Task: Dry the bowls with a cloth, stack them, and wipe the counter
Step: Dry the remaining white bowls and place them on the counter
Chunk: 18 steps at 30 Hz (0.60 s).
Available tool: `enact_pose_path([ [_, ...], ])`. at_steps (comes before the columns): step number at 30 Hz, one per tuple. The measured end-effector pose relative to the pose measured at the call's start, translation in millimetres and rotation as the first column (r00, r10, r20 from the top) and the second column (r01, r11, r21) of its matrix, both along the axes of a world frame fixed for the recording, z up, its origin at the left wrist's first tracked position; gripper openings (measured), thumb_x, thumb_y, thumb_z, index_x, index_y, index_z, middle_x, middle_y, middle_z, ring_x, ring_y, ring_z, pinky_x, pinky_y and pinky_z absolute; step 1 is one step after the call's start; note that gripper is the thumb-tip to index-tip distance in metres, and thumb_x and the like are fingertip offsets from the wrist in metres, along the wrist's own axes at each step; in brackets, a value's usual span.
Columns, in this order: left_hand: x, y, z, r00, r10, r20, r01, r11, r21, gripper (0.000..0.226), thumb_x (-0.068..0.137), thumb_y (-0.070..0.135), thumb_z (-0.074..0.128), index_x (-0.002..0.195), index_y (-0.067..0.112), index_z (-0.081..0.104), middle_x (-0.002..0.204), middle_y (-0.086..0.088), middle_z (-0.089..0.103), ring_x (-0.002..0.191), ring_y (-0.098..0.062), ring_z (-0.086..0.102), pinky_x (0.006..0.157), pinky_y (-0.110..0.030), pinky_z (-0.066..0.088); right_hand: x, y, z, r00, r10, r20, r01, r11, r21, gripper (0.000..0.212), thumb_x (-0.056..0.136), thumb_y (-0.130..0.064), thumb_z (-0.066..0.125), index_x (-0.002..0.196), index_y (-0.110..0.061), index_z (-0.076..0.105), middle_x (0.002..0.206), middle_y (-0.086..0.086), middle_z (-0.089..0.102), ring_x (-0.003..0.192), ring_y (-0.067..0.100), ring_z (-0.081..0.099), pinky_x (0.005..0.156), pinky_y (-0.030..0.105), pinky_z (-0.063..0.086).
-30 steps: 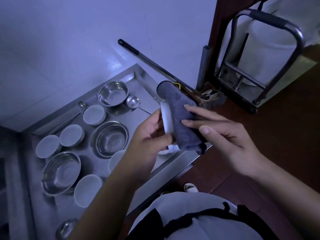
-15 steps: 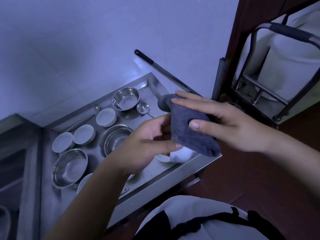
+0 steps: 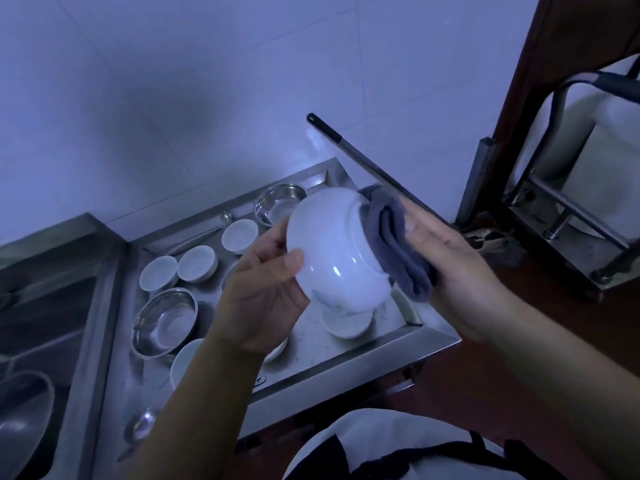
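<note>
Bowls were mostly undried: one white bowl was raised over the steel bench, the left hand clasping its side, the right hand pressing a folded grey cloth to it. Other bowls lay unstacked; stacking and wiping remained.

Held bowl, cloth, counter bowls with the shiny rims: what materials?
Held bowl: likely glazed ceramic, white, glossy, with sharp glints. Cloth: soft grey fabric, matte, folded in thick layers, maybe microfibre. Shiny bowls: metal, probably stainless steel, with mirror-like reflections. Counter: brushed steel by its look.
</note>
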State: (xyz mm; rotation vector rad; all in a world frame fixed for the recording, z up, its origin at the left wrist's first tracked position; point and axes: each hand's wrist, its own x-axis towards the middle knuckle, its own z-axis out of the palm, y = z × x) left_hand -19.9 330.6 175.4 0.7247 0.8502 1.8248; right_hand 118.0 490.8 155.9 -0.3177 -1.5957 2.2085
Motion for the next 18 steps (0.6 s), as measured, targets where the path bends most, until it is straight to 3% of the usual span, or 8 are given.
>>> enact_pose_path([
  [2, 1, 4, -4, 0.990, 0.120, 0.072, -0.116, 0.992, -0.047, 0.044, 0.075, 0.020, 0.085, 0.117, 0.010, 0.075, 0.118, -0.008, 0.074, 0.110, -0.021, 0.070, 0.090, -0.036, 0.059, 3, -3, -2, 0.997, -0.023, -0.079, 0.024, 1.000, 0.007, 0.039, 0.078, -0.042, 0.061, 0.116, -0.041, 0.072, 0.123, -0.011, 0.071, 0.124, 0.007, 0.061, 0.101, 0.019, 0.048],
  [4, 1, 9, -10, 0.964, 0.213, 0.160, -0.202, 0.976, -0.084, 0.052, 0.065, 0.021, 0.094, 0.112, 0.007, 0.076, 0.118, -0.012, 0.073, 0.110, -0.024, 0.070, 0.095, -0.040, 0.058, 4, -8, -8, 0.990, -0.079, -0.118, 0.078, 0.997, -0.019, 0.047, 0.080, -0.046, 0.061, 0.127, -0.038, 0.065, 0.131, -0.013, 0.066, 0.132, 0.007, 0.054, 0.107, 0.020, 0.044],
  [7, 1, 20, -11, 0.904, 0.273, 0.330, -0.262, 0.962, -0.076, 0.067, 0.064, 0.014, 0.094, 0.124, -0.001, 0.068, 0.133, -0.018, 0.065, 0.126, -0.029, 0.062, 0.107, -0.043, 0.048, 12, -19, -19, 0.988, -0.102, -0.115, 0.113, 0.989, 0.094, 0.056, 0.095, -0.042, 0.064, 0.147, -0.034, 0.046, 0.155, -0.009, 0.045, 0.147, 0.009, 0.034, 0.122, 0.036, 0.028],
  [9, 4, 28, -7, 0.879, 0.284, 0.383, -0.287, 0.957, -0.049, 0.077, 0.070, 0.012, 0.089, 0.138, -0.005, 0.056, 0.142, -0.021, 0.058, 0.135, -0.030, 0.054, 0.112, -0.043, 0.043, 16, -28, -22, 0.985, -0.150, -0.091, 0.169, 0.948, 0.271, 0.060, 0.100, -0.026, 0.053, 0.154, -0.031, 0.028, 0.164, -0.014, 0.026, 0.152, 0.002, 0.018, 0.126, 0.034, 0.018],
  [11, 8, 35, -5, 0.898, 0.290, 0.330, -0.288, 0.956, -0.056, 0.066, 0.086, 0.013, 0.073, 0.144, -0.005, 0.046, 0.146, -0.022, 0.054, 0.138, -0.030, 0.050, 0.116, -0.043, 0.040, 15, -35, -23, 0.967, -0.216, -0.138, 0.256, 0.851, 0.459, 0.061, 0.101, -0.019, 0.048, 0.154, -0.031, 0.020, 0.167, -0.013, 0.014, 0.153, 0.002, 0.007, 0.125, 0.027, 0.013],
  [14, 21, 43, -7, 0.933, 0.318, 0.169, -0.302, 0.947, -0.113, 0.057, 0.096, 0.015, 0.057, 0.147, -0.007, 0.041, 0.148, -0.027, 0.049, 0.139, -0.036, 0.049, 0.117, -0.047, 0.039, 10, -36, -26, 0.951, -0.258, -0.169, 0.303, 0.675, 0.673, 0.061, 0.103, -0.019, 0.047, 0.156, -0.026, 0.019, 0.169, -0.007, 0.007, 0.156, 0.014, -0.001, 0.126, 0.034, 0.009],
  [16, 30, 47, -10, 0.926, 0.366, 0.091, -0.351, 0.924, -0.150, 0.051, 0.089, 0.009, 0.060, 0.137, -0.007, 0.052, 0.133, -0.023, 0.063, 0.121, -0.031, 0.064, 0.102, -0.038, 0.054, 9, -28, -25, 0.949, -0.251, -0.189, 0.294, 0.494, 0.818, 0.058, 0.103, -0.018, 0.049, 0.156, -0.020, 0.025, 0.168, -0.003, 0.012, 0.156, 0.019, 0.002, 0.126, 0.037, 0.009],
  [18, 34, 44, -13, 0.933, 0.360, 0.012, -0.354, 0.922, -0.154, 0.044, 0.086, 0.006, 0.058, 0.129, -0.003, 0.058, 0.121, -0.018, 0.071, 0.108, -0.025, 0.070, 0.091, -0.031, 0.058, 8, -15, -19, 0.971, -0.181, -0.155, 0.222, 0.450, 0.865, 0.058, 0.102, -0.021, 0.054, 0.155, -0.018, 0.031, 0.166, -0.002, 0.020, 0.156, 0.015, 0.008, 0.125, 0.033, 0.011],
])
